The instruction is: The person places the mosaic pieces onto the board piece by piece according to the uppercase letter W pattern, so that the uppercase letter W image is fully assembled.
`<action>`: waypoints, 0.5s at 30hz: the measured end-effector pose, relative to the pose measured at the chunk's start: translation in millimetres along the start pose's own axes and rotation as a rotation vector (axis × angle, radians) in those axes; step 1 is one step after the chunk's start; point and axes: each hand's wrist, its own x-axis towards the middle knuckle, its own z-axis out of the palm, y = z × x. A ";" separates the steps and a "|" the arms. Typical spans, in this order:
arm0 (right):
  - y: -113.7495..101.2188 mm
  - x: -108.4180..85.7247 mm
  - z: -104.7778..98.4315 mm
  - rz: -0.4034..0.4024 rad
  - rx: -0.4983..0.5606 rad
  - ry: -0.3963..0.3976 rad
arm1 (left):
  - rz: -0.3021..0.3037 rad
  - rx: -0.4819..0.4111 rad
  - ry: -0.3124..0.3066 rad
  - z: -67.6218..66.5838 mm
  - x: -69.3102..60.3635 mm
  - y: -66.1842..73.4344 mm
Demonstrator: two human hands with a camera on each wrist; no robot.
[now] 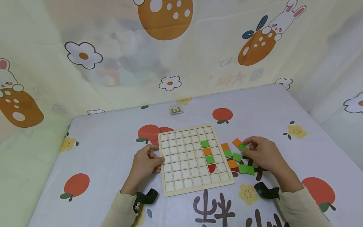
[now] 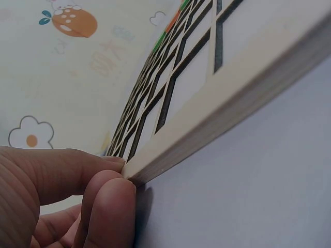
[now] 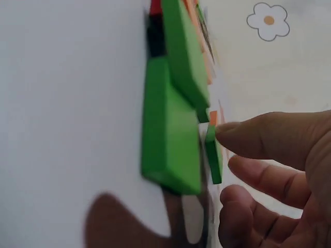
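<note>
A wooden grid board (image 1: 195,160) lies on the cloth, with two green tiles, an orange tile (image 1: 207,151) and a red rounded piece (image 1: 211,168) in one column. My left hand (image 1: 146,160) pinches the board's left edge; in the left wrist view its thumb and fingers (image 2: 111,206) meet at the frame (image 2: 176,134). To the right of the board, my right hand (image 1: 262,152) touches a green tile (image 1: 242,147) beside an orange one (image 1: 237,142). In the right wrist view the thumb (image 3: 258,135) rests at that green tile (image 3: 213,155); whether it is pinched I cannot tell.
Several loose green and orange tiles (image 1: 232,164) lie between the board and my right hand, with a red piece partly under them. A small patterned square card (image 1: 175,108) sits behind the board. A printed curtain (image 1: 127,63) hangs at the back.
</note>
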 end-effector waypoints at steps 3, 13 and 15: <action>-0.3 0.8 1.2 0.030 -0.008 -0.004 | -0.003 0.000 0.002 -0.1 0.3 -0.3; -2.1 1.5 1.7 0.058 -0.015 -0.017 | -0.002 -0.001 0.001 -0.1 0.2 -0.5; -2.6 1.1 2.2 0.055 -0.002 -0.012 | -0.002 0.001 0.002 0.0 0.3 -0.4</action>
